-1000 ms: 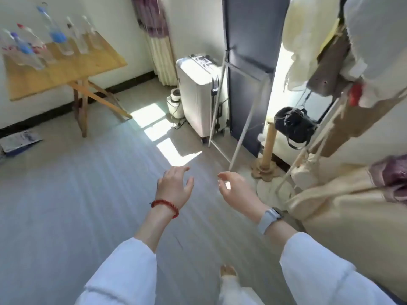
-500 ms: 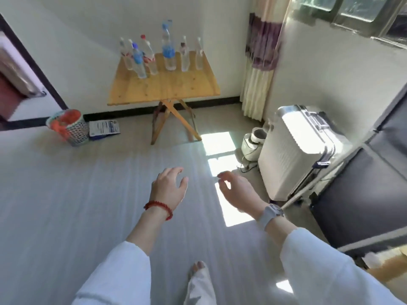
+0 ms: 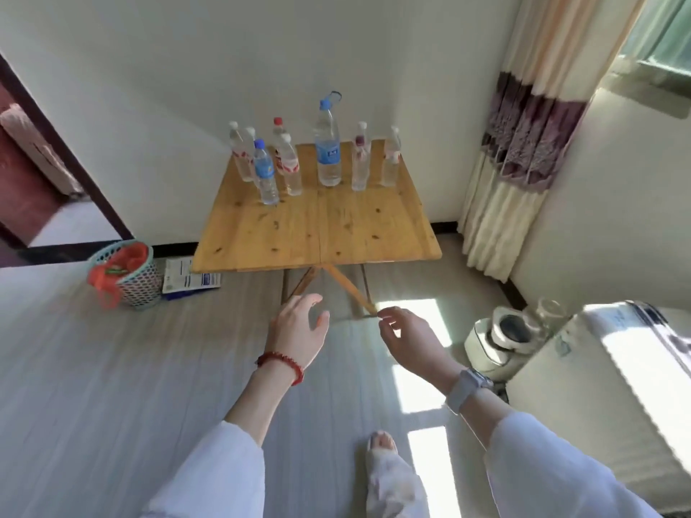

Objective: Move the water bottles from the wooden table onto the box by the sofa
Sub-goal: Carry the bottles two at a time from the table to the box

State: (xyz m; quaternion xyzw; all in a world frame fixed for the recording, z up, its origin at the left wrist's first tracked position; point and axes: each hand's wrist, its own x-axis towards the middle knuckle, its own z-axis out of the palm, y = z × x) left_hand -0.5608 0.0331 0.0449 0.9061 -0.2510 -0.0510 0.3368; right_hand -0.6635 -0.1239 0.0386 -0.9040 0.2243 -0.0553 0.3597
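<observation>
A wooden folding table [image 3: 318, 233] stands against the white wall straight ahead. Several clear water bottles stand upright along its far half: a tall blue-capped one [image 3: 328, 143], a smaller blue-labelled one [image 3: 264, 173], red-labelled ones [image 3: 288, 164] and two slim ones at the right [image 3: 359, 158]. My left hand [image 3: 297, 330], with a red bracelet, and my right hand [image 3: 409, 340], with a watch, hang in front of me short of the table's near edge. Both are empty with fingers apart. The box and sofa are out of view.
A mesh basket [image 3: 125, 274] with orange contents and a flat packet [image 3: 189, 280] lie on the floor left of the table. A white suitcase [image 3: 613, 398] and a small white appliance [image 3: 499, 340] stand at the right. A curtain [image 3: 523, 143] hangs right of the table; a doorway [image 3: 33, 181] opens left.
The view has swung left and moved closer, so the table and bottles now sit large and centred. My empty hands have stayed out in front.
</observation>
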